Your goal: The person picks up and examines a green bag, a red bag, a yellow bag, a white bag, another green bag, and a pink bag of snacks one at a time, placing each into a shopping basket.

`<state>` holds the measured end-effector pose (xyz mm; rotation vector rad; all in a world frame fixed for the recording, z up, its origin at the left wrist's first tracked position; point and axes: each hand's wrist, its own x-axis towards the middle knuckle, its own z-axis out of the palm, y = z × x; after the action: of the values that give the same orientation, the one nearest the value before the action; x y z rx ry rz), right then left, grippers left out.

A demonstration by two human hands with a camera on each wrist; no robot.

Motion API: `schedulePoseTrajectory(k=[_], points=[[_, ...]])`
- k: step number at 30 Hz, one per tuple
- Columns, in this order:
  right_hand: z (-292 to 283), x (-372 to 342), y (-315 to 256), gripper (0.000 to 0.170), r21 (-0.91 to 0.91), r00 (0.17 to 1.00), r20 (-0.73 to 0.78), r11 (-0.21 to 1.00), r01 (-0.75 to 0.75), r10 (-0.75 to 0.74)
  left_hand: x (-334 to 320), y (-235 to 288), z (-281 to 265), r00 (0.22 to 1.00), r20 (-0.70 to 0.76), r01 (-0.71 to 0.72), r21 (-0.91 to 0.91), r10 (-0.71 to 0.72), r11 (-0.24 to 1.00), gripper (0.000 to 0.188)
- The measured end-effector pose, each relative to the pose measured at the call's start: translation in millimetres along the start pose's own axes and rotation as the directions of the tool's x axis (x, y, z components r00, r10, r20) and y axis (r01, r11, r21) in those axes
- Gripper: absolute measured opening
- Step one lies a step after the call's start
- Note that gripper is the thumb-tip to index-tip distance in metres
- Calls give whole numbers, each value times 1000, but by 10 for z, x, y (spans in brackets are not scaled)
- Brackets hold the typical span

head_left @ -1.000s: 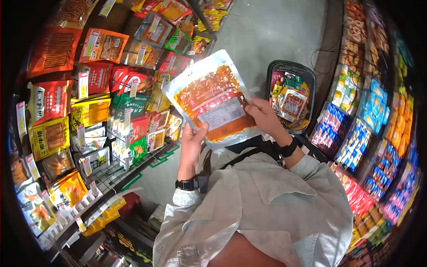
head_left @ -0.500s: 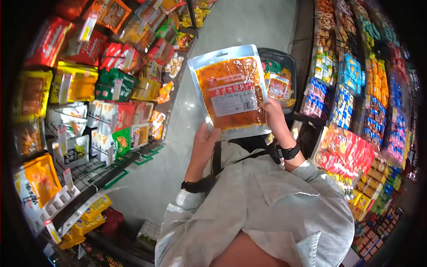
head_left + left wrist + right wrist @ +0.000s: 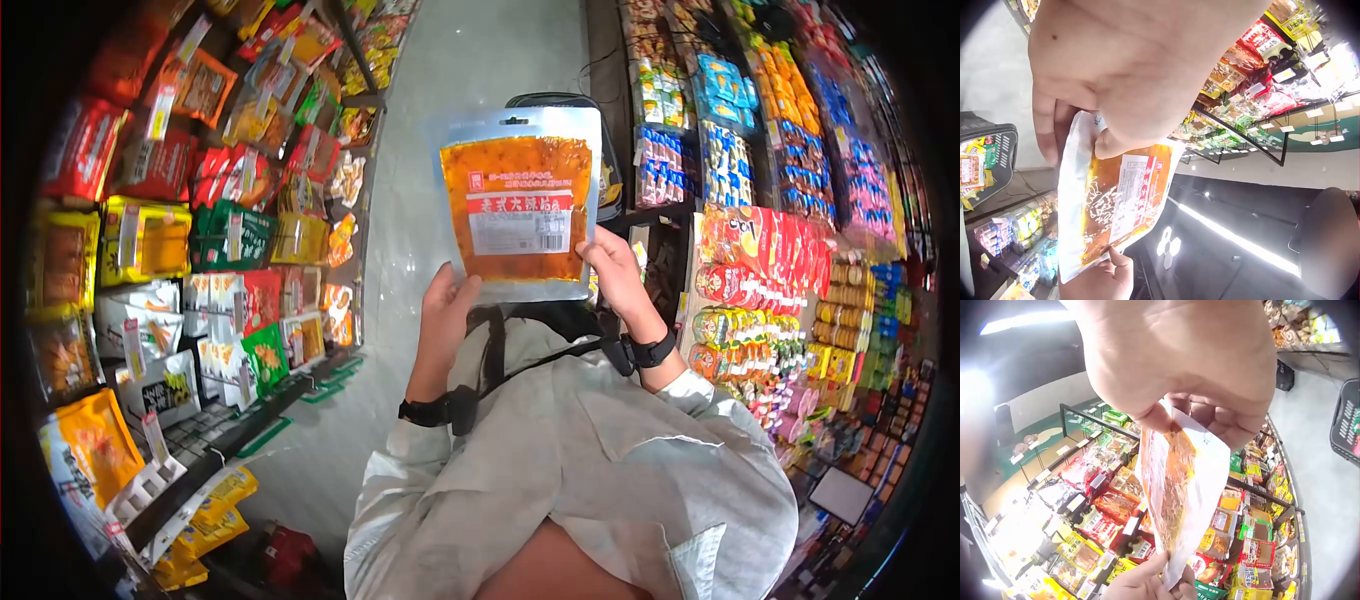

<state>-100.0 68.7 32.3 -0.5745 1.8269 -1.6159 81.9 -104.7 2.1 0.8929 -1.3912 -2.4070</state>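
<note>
A large flat snack packet, orange-red inside with a pale sealed border, is held up in front of the chest. Its printed face, with a red-and-white label and a barcode, is turned to the head camera, hang hole at the top. My left hand pinches the lower left corner, thumb on the front. At the lower right edge my right hand grips it the same way. The left wrist view shows the left thumb pressing the packet's front. In the right wrist view the packet appears nearly edge-on, bowed slightly.
Behind the packet stands a dark shopping basket, mostly hidden; the left wrist view shows several packets in the basket. Shelves of bagged snacks line the left, racks of small wrapped goods the right. Grey aisle floor runs between them.
The packet has turned from a tilt to nearly upright, facing the head camera squarely. Both hands keep their hold. The view has swung right, and the packet now covers most of the basket.
</note>
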Motion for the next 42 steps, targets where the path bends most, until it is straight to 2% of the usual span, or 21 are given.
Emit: schedulePoseTrajectory(k=[4,5,8,9,10,12,14,15,18,19,22,27,31,34,36,38,40,41,42], points=[[-352,-224,62,20,-180,999,-48,984,-11,2,114,-173,271,996,68,64,-41,-61,997,26],[-401,-281,71,18,-174,996,-88,985,15,-30,153,-224,348,994,83,80,-36,-77,996,27],[-608,-493,-12,17,-303,998,-28,952,39,-50,303,-481,593,1000,9,-3,152,2,988,34],[-656,-550,8,18,-294,993,-5,949,113,-119,320,-495,713,1000,-3,31,141,-31,990,36],[-719,-598,-187,20,-302,998,65,952,42,-23,331,-494,842,998,-16,63,130,-62,989,39],[-781,-644,-61,16,-285,969,166,932,224,-182,375,-549,1064,991,-17,135,62,-134,989,43],[-827,-687,-20,17,-153,934,289,953,262,-210,443,-662,1223,977,14,213,-53,-212,976,46],[-823,-707,-12,24,-98,933,303,967,235,-196,411,-686,1327,952,57,304,-105,-300,947,49],[-914,-672,17,29,-61,883,406,957,282,-234,286,-794,1668,918,243,365,-207,-313,908,49],[-961,-671,-5,30,-22,880,425,970,244,-211,259,-831,1770,902,284,393,-224,-326,892,50],[-1065,-632,124,30,58,848,425,945,323,-316,242,-869,2045,861,369,457,-256,-351,852,51],[-1221,-631,93,27,14,841,443,941,338,-309,264,-838,2276,841,411,488,-294,-352,822,53],[-1276,-561,87,27,83,821,474,945,317,-318,286,-774,2309,862,383,455,-290,-333,842,55],[-1307,-499,66,25,98,793,524,947,307,-311,344,-670,2394,907,308,358,-207,-287,910,48],[-1303,-452,65,27,109,790,521,944,312,-322,439,-703,2257,913,336,330,-273,-232,904,44],[-1290,-390,51,34,130,805,478,935,331,-352,711,-817,2084,884,451,332,-421,-123,844,40],[-1249,-324,-32,49,70,880,398,965,251,-258,1036,-914,1882,782,622,424,-569,32,705,38],[-1232,-276,-71,57,40,911,356,977,209,-209,1161,-917,1771,758,649,463,-610,70,643,36],[-1229,-202,-78,60,13,915,335,972,235,-226,1257,-862,1696,799,599,452,-646,42,615,35]])
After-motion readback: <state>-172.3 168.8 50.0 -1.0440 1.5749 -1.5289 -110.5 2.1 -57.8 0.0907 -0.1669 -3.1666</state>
